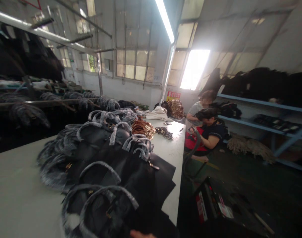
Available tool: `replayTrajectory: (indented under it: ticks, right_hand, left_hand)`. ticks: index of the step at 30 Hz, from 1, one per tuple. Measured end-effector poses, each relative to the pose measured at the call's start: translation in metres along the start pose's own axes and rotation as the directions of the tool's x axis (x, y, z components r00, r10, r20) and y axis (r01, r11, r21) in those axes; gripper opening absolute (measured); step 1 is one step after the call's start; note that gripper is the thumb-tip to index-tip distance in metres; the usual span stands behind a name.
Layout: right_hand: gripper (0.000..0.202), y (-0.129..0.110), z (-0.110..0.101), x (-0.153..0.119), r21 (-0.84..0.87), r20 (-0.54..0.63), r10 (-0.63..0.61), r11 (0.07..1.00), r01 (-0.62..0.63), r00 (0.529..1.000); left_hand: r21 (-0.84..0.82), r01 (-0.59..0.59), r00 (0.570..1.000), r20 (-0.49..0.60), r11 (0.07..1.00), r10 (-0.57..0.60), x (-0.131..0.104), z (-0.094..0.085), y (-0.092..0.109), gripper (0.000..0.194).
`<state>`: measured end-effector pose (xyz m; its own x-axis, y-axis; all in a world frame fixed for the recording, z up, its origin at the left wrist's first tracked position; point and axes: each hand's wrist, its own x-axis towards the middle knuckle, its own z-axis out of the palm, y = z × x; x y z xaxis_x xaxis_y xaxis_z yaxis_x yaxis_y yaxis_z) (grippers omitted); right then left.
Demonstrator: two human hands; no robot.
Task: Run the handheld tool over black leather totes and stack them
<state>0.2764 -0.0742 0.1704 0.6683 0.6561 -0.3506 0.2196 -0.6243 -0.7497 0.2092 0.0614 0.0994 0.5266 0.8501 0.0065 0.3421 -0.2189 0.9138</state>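
At the bottom edge of the head view, a small part of what seems to be my right hand (142,234) shows, its fingertip pointing left. It is at the near edge of a pile of black leather-like bag panels (141,185). Most of its fingers are cut off by the frame, so its grip is hidden. Handles wrapped in clear plastic (106,195) arch over the nearest panels, with small gold-coloured metal fittings among them. My left hand is out of view.
A white table (19,185) carries the pile, brown straps with gold hardware (142,128) and small metal parts (164,133). Two people (207,132) are beyond its right edge. A black machine or box (215,205) stands on the floor; blue shelves (260,102) hold dark goods.
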Motion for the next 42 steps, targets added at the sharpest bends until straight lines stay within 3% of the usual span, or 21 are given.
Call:
replayTrajectory:
  ticks: [2,6,9,11,14,18,24,30,35,39,42]
  right_hand:
    - [0.047,0.004,0.009,-0.002,0.033,0.071,0.035,0.999,-0.038,0.997]
    - [0.061,0.032,0.026,-0.005,0.06,0.283,0.124,0.987,-0.146,0.951]
    - [0.064,0.043,0.03,-0.009,0.023,0.432,0.144,0.985,-0.17,0.89]
    - [0.063,0.037,0.032,-0.012,-0.01,0.478,0.148,0.987,-0.163,0.866]
    - [0.06,0.021,0.042,-0.006,-0.014,0.46,0.138,0.989,-0.148,0.877]
    - [0.059,0.014,0.049,0.011,0.008,0.389,0.114,0.992,-0.127,0.914]
    - [0.064,0.023,0.045,0.01,0.023,0.477,0.134,0.986,-0.165,0.869]
    - [0.061,0.021,0.046,0.018,0.095,0.312,0.104,0.986,-0.14,0.944]
    - [0.061,0.024,0.042,0.01,0.021,0.479,0.122,0.988,-0.15,0.869]
    - [0.06,0.015,0.047,0.01,0.002,0.431,0.093,0.995,-0.104,0.898]
    - [0.063,0.01,0.045,0.009,-0.021,0.465,0.097,0.995,-0.098,0.88]
  left_hand:
    - [0.013,0.084,0.996,0.025,0.996,-0.085,-0.011,-0.01,-0.013,0.036]
    - [0.062,0.27,0.961,0.044,0.961,-0.273,-0.025,-0.036,-0.073,0.039]
    - [0.039,0.308,0.947,0.089,0.951,-0.31,-0.022,-0.04,-0.111,0.057]
    - [-0.002,0.288,0.949,0.135,0.958,-0.285,-0.02,-0.035,-0.123,0.061]
    - [-0.063,0.254,0.953,0.187,0.965,-0.239,-0.02,-0.027,-0.127,0.061]
    - [-0.108,0.272,0.953,0.166,0.956,-0.253,-0.021,-0.026,-0.128,0.062]
    - [-0.125,0.307,0.945,0.159,0.943,-0.287,-0.02,-0.026,-0.129,0.063]
    - [-0.137,0.332,0.933,0.197,0.933,-0.303,-0.02,-0.025,-0.127,0.059]
    - [-0.147,0.355,0.923,0.214,0.923,-0.321,-0.02,-0.026,-0.127,0.059]
    - [-0.172,0.368,0.918,0.222,0.914,-0.328,-0.019,-0.026,-0.128,0.059]
    - [-0.195,0.378,0.914,0.231,0.905,-0.332,-0.019,-0.026,-0.129,0.057]
